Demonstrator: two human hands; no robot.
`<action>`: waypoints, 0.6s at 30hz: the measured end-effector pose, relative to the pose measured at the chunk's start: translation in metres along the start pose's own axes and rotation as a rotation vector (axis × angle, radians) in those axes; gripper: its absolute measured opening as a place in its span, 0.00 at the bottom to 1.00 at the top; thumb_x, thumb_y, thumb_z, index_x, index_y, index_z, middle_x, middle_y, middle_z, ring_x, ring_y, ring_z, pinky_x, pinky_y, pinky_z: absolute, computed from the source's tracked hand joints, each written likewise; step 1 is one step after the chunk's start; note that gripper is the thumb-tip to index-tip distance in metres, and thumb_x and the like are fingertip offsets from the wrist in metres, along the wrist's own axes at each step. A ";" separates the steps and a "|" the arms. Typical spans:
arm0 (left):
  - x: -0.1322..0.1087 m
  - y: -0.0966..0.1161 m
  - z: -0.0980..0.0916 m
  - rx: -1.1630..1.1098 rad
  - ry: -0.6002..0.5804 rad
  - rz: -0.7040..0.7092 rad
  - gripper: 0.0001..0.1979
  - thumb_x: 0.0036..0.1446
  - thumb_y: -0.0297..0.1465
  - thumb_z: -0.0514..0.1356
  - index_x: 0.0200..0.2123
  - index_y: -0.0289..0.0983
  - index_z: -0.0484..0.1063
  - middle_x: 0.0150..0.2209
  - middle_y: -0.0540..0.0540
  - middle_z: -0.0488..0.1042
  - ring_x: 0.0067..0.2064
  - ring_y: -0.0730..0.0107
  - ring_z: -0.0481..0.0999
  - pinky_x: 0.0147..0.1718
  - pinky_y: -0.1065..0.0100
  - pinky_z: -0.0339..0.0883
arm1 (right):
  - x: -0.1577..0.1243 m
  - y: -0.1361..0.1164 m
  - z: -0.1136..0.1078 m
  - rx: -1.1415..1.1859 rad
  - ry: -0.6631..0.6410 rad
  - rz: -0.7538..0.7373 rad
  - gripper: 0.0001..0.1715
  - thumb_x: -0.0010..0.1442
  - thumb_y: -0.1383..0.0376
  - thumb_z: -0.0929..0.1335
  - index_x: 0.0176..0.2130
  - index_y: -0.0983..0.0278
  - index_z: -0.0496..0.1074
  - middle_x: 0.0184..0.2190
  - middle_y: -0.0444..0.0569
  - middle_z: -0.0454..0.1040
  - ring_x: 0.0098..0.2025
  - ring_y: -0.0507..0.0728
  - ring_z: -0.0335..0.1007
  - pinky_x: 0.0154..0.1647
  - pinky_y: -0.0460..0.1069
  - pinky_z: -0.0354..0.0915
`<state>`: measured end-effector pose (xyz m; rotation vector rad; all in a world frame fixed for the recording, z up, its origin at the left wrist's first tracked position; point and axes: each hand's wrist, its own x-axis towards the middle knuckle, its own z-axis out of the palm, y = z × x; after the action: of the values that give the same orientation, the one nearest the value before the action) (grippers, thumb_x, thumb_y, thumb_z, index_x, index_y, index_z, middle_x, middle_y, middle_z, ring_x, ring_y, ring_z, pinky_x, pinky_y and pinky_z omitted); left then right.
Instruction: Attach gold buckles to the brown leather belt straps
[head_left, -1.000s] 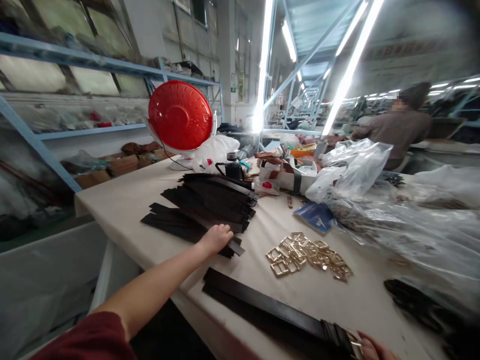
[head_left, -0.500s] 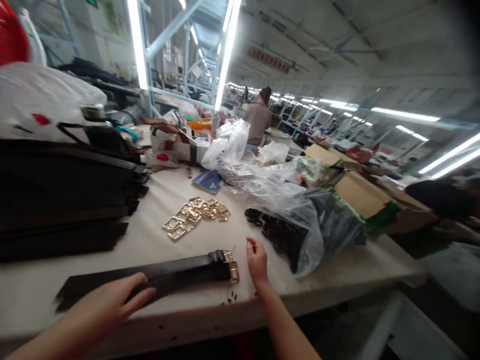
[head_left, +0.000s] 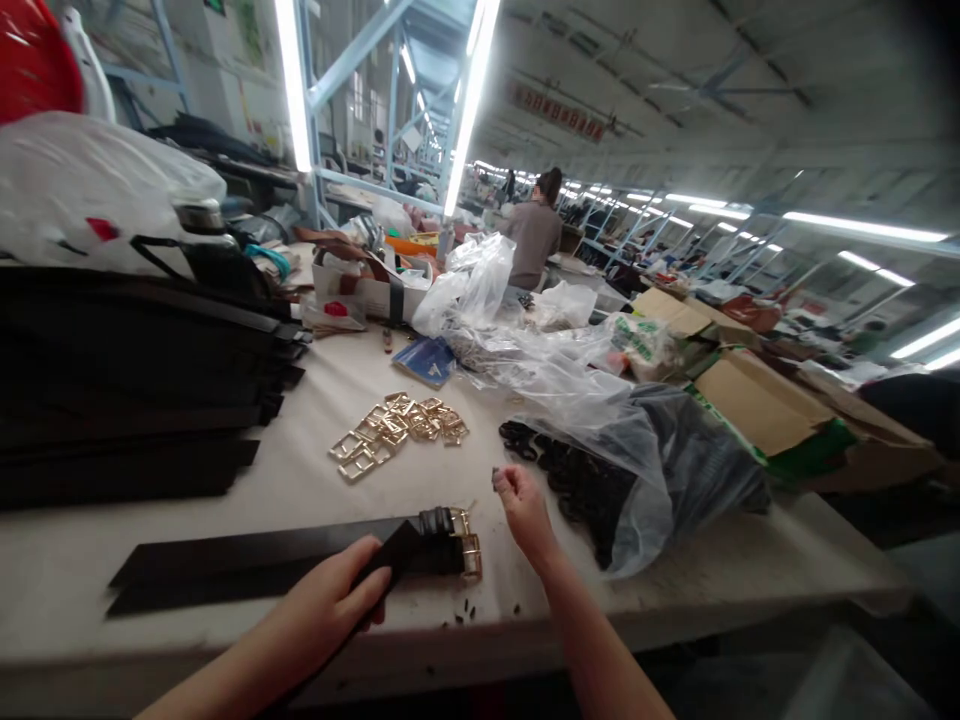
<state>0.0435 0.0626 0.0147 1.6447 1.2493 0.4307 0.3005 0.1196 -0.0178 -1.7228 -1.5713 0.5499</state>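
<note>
My left hand [head_left: 341,600] grips a black leather strap [head_left: 399,545] between thumb and fingers, its cut end pointing up and to the right. Beneath that strap lie finished-looking black belts [head_left: 247,553] side by side, gold buckles [head_left: 469,555] at their right ends. Just right of the buckles, my right hand [head_left: 523,508] is closed in a pinch. A small dark piece [head_left: 495,478] shows at its fingertips, too small to name for certain. Beside this hand, black loops [head_left: 570,475] spill from a clear plastic bag [head_left: 667,480]. Loose gold buckles [head_left: 397,425] lie in a heap farther back.
On the left rises a tall stack of black straps [head_left: 127,390]. A blue booklet [head_left: 425,360] lies behind the buckle heap. Crumpled clear plastic [head_left: 540,370] and open cardboard boxes [head_left: 765,400] crowd the back right. Dark bits lie near the table's front edge [head_left: 360,645]. A person [head_left: 534,235] stands far off.
My left hand has moved right and now holds a black strap that was not visible in it before. My right hand's fingers have closed more tightly, with a dark piece showing. The view has shifted slightly.
</note>
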 end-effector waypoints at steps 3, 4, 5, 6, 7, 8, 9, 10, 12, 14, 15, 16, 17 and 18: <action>0.004 0.011 0.001 -0.037 0.048 0.034 0.12 0.57 0.40 0.46 0.32 0.38 0.62 0.22 0.52 0.70 0.25 0.69 0.71 0.27 0.72 0.62 | -0.035 -0.044 0.022 0.393 -0.235 0.073 0.20 0.60 0.51 0.57 0.30 0.64 0.63 0.23 0.43 0.66 0.25 0.51 0.62 0.27 0.46 0.59; 0.004 0.013 0.001 -0.027 0.083 0.037 0.13 0.58 0.40 0.46 0.33 0.38 0.62 0.22 0.52 0.70 0.24 0.69 0.71 0.26 0.72 0.61 | -0.045 -0.056 0.028 0.553 -0.293 0.130 0.20 0.59 0.50 0.58 0.30 0.64 0.63 0.22 0.42 0.65 0.24 0.50 0.61 0.26 0.45 0.59; 0.004 0.014 0.000 -0.008 0.118 0.033 0.13 0.58 0.40 0.46 0.33 0.38 0.62 0.22 0.52 0.69 0.23 0.69 0.71 0.25 0.72 0.60 | -0.053 -0.066 0.034 0.688 -0.319 0.187 0.20 0.58 0.50 0.60 0.30 0.64 0.62 0.21 0.41 0.64 0.23 0.50 0.60 0.25 0.45 0.58; 0.002 0.015 0.000 0.018 0.148 0.020 0.13 0.58 0.40 0.46 0.33 0.38 0.63 0.21 0.52 0.69 0.22 0.70 0.70 0.24 0.72 0.60 | -0.059 -0.074 0.039 0.772 -0.311 0.229 0.20 0.57 0.49 0.61 0.30 0.64 0.62 0.20 0.41 0.64 0.22 0.49 0.59 0.25 0.45 0.58; 0.000 0.014 0.000 0.044 0.170 0.005 0.13 0.58 0.40 0.46 0.33 0.38 0.63 0.20 0.52 0.69 0.21 0.70 0.70 0.23 0.73 0.59 | -0.063 -0.079 0.044 0.796 -0.275 0.245 0.20 0.56 0.49 0.62 0.30 0.64 0.63 0.20 0.40 0.63 0.22 0.49 0.59 0.25 0.45 0.57; -0.002 0.013 0.000 0.068 0.180 -0.005 0.12 0.58 0.40 0.46 0.32 0.39 0.63 0.19 0.53 0.69 0.21 0.70 0.69 0.22 0.73 0.58 | -0.066 -0.082 0.048 0.786 -0.231 0.238 0.19 0.55 0.50 0.63 0.30 0.64 0.63 0.19 0.40 0.63 0.22 0.49 0.59 0.26 0.45 0.57; -0.005 0.011 0.000 0.083 0.180 -0.011 0.12 0.58 0.39 0.46 0.32 0.39 0.63 0.19 0.53 0.69 0.20 0.71 0.69 0.21 0.73 0.57 | -0.067 -0.083 0.052 0.757 -0.194 0.212 0.19 0.55 0.51 0.63 0.30 0.64 0.64 0.20 0.40 0.64 0.23 0.50 0.59 0.26 0.45 0.58; -0.007 0.010 0.000 0.088 0.174 -0.014 0.12 0.58 0.39 0.46 0.32 0.39 0.63 0.19 0.53 0.69 0.20 0.71 0.68 0.21 0.74 0.56 | -0.069 -0.083 0.055 0.721 -0.168 0.176 0.18 0.55 0.51 0.64 0.30 0.64 0.65 0.21 0.41 0.65 0.24 0.50 0.60 0.27 0.45 0.59; -0.012 0.008 0.000 0.077 0.154 -0.018 0.12 0.57 0.38 0.46 0.30 0.39 0.63 0.18 0.54 0.69 0.18 0.73 0.67 0.19 0.75 0.55 | -0.071 -0.083 0.060 0.641 -0.134 0.099 0.16 0.55 0.54 0.64 0.31 0.64 0.67 0.23 0.43 0.68 0.27 0.52 0.63 0.29 0.46 0.60; -0.014 0.007 0.000 0.052 0.135 -0.024 0.12 0.57 0.38 0.46 0.29 0.39 0.62 0.18 0.54 0.68 0.17 0.74 0.66 0.18 0.75 0.55 | -0.075 -0.081 0.062 0.541 -0.074 -0.007 0.13 0.56 0.56 0.64 0.32 0.63 0.69 0.27 0.46 0.71 0.31 0.54 0.66 0.33 0.48 0.61; -0.015 0.007 0.000 0.039 0.120 -0.025 0.12 0.57 0.38 0.45 0.29 0.39 0.62 0.17 0.54 0.67 0.17 0.74 0.66 0.18 0.75 0.55 | -0.078 -0.080 0.062 0.491 -0.039 -0.066 0.11 0.57 0.58 0.64 0.33 0.63 0.70 0.29 0.47 0.72 0.33 0.55 0.66 0.36 0.49 0.62; -0.016 0.008 -0.001 0.023 0.101 -0.024 0.12 0.57 0.38 0.45 0.29 0.39 0.62 0.17 0.55 0.66 0.17 0.74 0.66 0.17 0.75 0.55 | -0.080 -0.079 0.063 0.450 -0.009 -0.119 0.10 0.57 0.59 0.64 0.33 0.63 0.71 0.30 0.47 0.73 0.35 0.55 0.67 0.38 0.50 0.61; -0.016 0.008 -0.001 0.011 0.082 -0.020 0.11 0.57 0.37 0.45 0.28 0.39 0.62 0.16 0.55 0.66 0.17 0.74 0.66 0.17 0.75 0.55 | -0.083 -0.078 0.064 0.429 0.011 -0.154 0.10 0.57 0.60 0.64 0.34 0.62 0.71 0.31 0.48 0.73 0.36 0.56 0.67 0.40 0.50 0.61; -0.016 0.009 -0.001 0.005 0.070 -0.016 0.11 0.57 0.37 0.45 0.28 0.39 0.62 0.16 0.55 0.65 0.17 0.74 0.66 0.17 0.75 0.55 | -0.085 -0.077 0.065 0.426 0.016 -0.160 0.10 0.57 0.61 0.64 0.35 0.62 0.72 0.32 0.48 0.73 0.37 0.56 0.67 0.40 0.51 0.62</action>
<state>0.0405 0.0491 0.0271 1.6343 1.3157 0.4795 0.1879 0.0508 -0.0150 -1.2689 -1.4394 0.7269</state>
